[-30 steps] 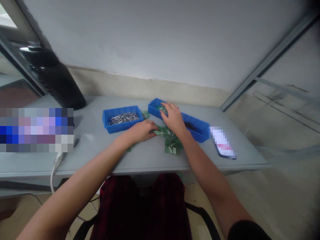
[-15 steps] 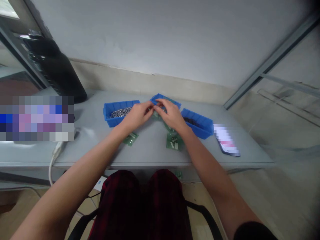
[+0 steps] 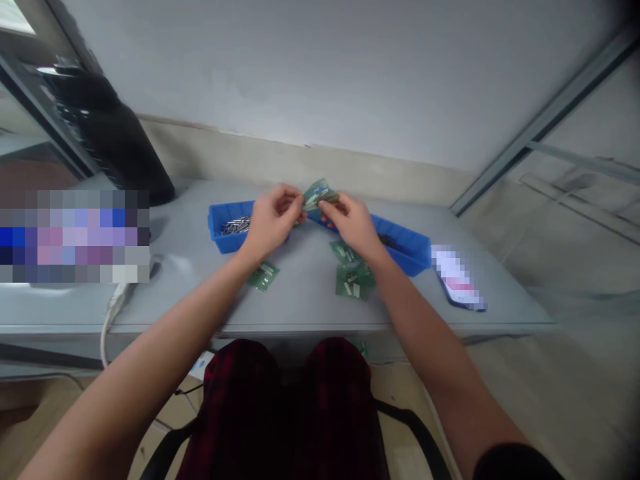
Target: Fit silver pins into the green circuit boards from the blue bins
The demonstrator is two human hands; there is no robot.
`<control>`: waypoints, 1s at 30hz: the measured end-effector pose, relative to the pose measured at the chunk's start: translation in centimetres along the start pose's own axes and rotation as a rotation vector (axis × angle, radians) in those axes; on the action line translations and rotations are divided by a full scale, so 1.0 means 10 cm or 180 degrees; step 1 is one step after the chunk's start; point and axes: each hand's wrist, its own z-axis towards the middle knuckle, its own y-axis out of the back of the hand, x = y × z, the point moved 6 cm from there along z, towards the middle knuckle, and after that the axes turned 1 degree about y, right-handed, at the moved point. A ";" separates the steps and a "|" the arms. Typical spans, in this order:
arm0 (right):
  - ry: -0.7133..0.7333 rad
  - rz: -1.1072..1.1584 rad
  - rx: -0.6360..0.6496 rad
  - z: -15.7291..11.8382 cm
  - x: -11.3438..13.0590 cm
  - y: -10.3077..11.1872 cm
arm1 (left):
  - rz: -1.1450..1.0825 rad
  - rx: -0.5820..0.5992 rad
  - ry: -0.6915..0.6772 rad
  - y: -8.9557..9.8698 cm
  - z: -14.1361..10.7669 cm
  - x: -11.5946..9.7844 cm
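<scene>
A small green-tinted plastic bag (image 3: 320, 192) is held up between my two hands above the middle blue bin (image 3: 323, 219), which is mostly hidden. My left hand (image 3: 274, 217) pinches the bag's left edge, fingers curled. On the other side, my right hand (image 3: 354, 223) grips its lower right with thumb and fingers. Beneath my left wrist lies another green bag (image 3: 264, 275) with small pale pieces inside. Several more green bags (image 3: 352, 283) lie near my right forearm. Partly behind my left hand is a blue bin (image 3: 219, 241) of shiny metal pieces.
Right of my hand sits a blue bin (image 3: 415, 257) with dark small parts. A phone (image 3: 463, 283) lies by the table's right end. At the left stand a black bottle (image 3: 117, 137) and a blurred-out object with a white cable (image 3: 107, 327). A wall (image 3: 320, 80) rises behind the table.
My hands have moved slightly apart and a green bag now shows raised between them. Before, they were close together over the middle bin, with bag material just below.
</scene>
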 end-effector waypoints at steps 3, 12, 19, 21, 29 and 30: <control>0.0170 -0.0223 -0.0147 -0.02 0.08 0.03 | 0.0213 0.0071 -0.0129 0.01 0.00 -0.01; 0.0409 -0.0799 -0.0118 -0.05 0.11 -0.02 | 0.0801 0.0000 -0.0296 0.06 0.01 0.01; 0.0258 -0.0939 -0.0228 -0.03 0.06 0.01 | 0.0728 0.0048 -0.0173 0.05 0.01 0.04; 0.0281 -0.0937 -0.0177 -0.03 0.06 0.00 | 0.0744 0.0036 -0.0180 0.05 0.01 0.01; 0.0551 -0.0926 -0.0064 -0.03 0.14 0.01 | 0.0986 0.0056 -0.0243 0.05 0.00 -0.04; 0.0553 -0.0917 -0.0063 -0.03 0.14 0.01 | 0.1019 0.0064 -0.0270 0.05 0.00 -0.04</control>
